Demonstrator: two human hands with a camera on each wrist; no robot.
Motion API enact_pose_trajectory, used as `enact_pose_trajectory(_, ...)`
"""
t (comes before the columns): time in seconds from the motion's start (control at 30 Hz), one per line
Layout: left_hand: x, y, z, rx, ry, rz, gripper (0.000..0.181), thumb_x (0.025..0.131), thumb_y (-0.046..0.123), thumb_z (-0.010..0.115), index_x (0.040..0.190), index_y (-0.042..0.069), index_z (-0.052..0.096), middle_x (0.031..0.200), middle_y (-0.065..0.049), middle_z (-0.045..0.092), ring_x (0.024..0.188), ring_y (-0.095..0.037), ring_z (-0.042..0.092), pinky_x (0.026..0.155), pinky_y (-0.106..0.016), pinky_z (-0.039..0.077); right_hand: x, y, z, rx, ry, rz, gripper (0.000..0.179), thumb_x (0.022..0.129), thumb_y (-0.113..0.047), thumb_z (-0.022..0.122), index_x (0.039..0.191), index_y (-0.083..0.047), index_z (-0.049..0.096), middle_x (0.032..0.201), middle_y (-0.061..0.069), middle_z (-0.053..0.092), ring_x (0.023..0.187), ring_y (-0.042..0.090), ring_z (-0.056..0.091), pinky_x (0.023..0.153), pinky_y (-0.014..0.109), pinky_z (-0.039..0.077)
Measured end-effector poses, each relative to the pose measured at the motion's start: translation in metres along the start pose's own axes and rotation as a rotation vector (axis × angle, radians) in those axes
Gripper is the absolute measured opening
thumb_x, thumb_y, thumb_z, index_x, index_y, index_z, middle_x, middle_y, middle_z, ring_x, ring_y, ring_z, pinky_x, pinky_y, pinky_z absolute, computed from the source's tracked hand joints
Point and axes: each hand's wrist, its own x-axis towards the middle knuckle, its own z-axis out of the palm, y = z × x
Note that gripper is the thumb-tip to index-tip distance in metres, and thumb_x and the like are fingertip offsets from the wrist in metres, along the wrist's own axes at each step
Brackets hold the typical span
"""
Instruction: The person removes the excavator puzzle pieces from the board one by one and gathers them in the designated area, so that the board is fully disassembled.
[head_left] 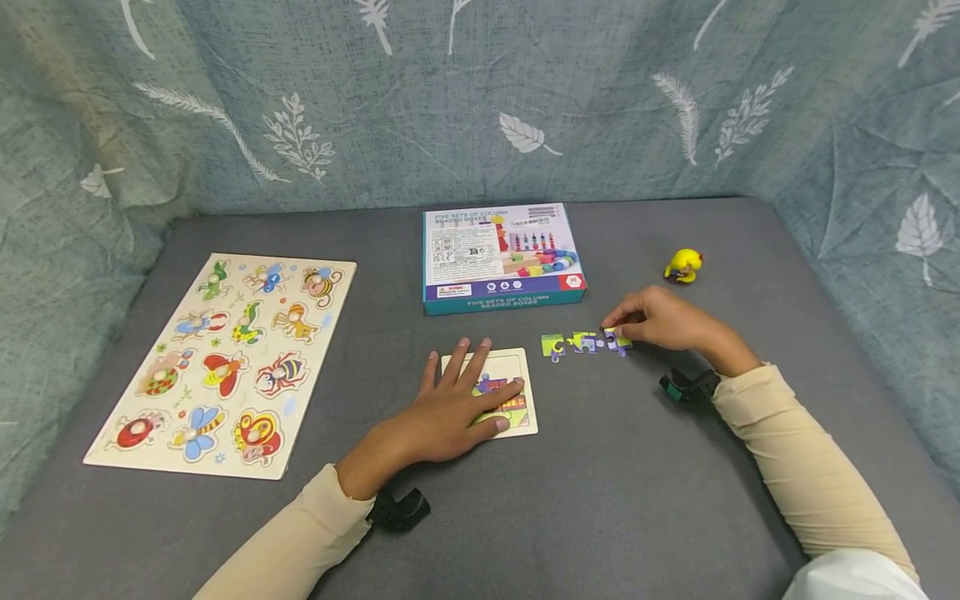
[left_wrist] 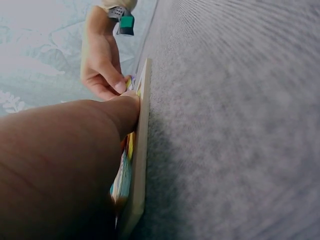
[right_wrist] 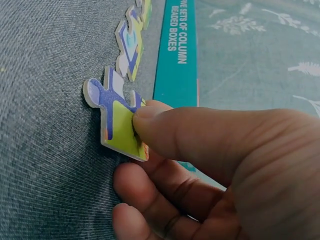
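A small wooden puzzle tray (head_left: pixel 531 421) lies mid-table with several coloured pieces inside it. My left hand (head_left: pixel 450 417) rests flat across it with spread fingers, covering part of the picture. To the right, my right hand (head_left: pixel 660 321) pinches a yellow-green and purple jigsaw piece (right_wrist: pixel 122 125) between thumb and fingers; in the right wrist view this piece is tilted. Beside it, a second jigsaw piece (head_left: pixel 583 342) and a third jigsaw piece (head_left: pixel 552 345) lie in a row on the cloth. The left wrist view shows the tray's pale edge (left_wrist: pixel 142 165) under my thumb.
Behind the tray lies a flat beaded-toy box (head_left: pixel 502 258). A large insect peg puzzle board (head_left: pixel 225 367) occupies the left side. One yellow toy duck (head_left: pixel 684 265) stands at the back right. A leaf-patterned curtain (head_left: pixel 480 108) hangs behind the grey table.
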Motion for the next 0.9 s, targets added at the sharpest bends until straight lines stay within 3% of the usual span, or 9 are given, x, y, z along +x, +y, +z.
enact_pose_trajectory(0.27,0.001,-0.001,0.001,-0.022,0.028,0.025,0.054,0.100,0.046,0.047,0.151,0.036,0.034,0.162,-0.011,-0.007,0.145,-0.034,-0.017,0.106,-0.063,-0.013,0.001,0.000,-0.002,0.009,0.004,0.018,0.020,0.087,0.003,0.068,0.106,0.003,0.071,0.094,0.007,0.067,0.078,0.017,0.056,0.065,0.027,0.046)
enact_pose_trajectory(0.57,0.000,-0.005,-0.006,-0.067,0.051,0.055,0.049,0.100,0.042,0.052,0.148,0.033,0.043,0.162,-0.013,0.002,0.146,-0.036,-0.010,0.107,-0.064,-0.009,0.013,-0.011,0.001,0.002,0.049,-0.001,0.017,0.090,-0.004,0.068,0.107,-0.001,0.072,0.102,0.008,0.070,0.082,0.018,0.059,0.071,0.033,0.047)
enact_pose_trajectory(0.9,-0.006,-0.012,-0.013,-0.140,0.046,0.107,0.046,0.101,0.036,0.052,0.145,0.026,0.049,0.161,-0.017,0.005,0.146,-0.037,-0.008,0.109,-0.063,-0.004,0.029,-0.038,0.007,0.025,0.040,-0.061,0.016,0.094,-0.009,0.064,0.107,-0.003,0.072,0.094,0.004,0.069,0.059,0.015,0.049,0.058,0.031,0.042)
